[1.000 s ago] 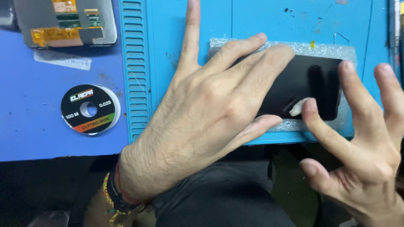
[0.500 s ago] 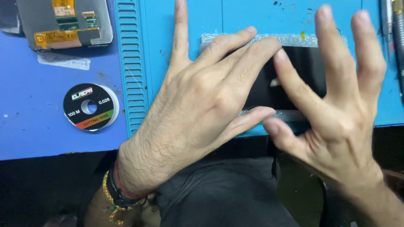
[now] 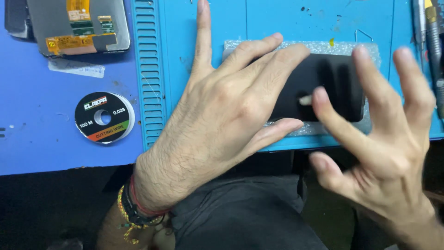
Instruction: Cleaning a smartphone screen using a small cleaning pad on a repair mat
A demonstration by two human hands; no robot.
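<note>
Nearest the camera there's dark cloth, looks like the person's lap, right under the desk's (image 3: 41, 153) front edge. The left wrist has a few thread bands (image 3: 132, 215) on it, red, yellow and dark

Left hand (image 3: 222, 120) lies flat with the fingers spread wide, palm down on the left end of a black phone (image 3: 333, 85). Its index finger points off toward the far edge, the other fingers lie across the phone and the thumb runs along the phone's near side. Right hand (image 3: 384, 153) is open too, fingers splayed and a bit blurred, hanging over the phone's right end; can't tell if the fingertips actually touch it. Nothing's pinched in either hand

The phone sits on a sheet of bubble wrap (image 3: 370, 51), and that's on a blue mat (image 3: 277, 23) with a ribbed strip down its left side, close to the mat's front edge

Left of the mat, on the bare desk, a black wire spool (image 3: 104, 117) lies near the front. Further back there's a strip of clear tape (image 3: 76, 68), then a display panel (image 3: 78, 25) with orange flex cables at the far left corner. Some metal tools (image 3: 432, 41) line the mat's right edge
</note>
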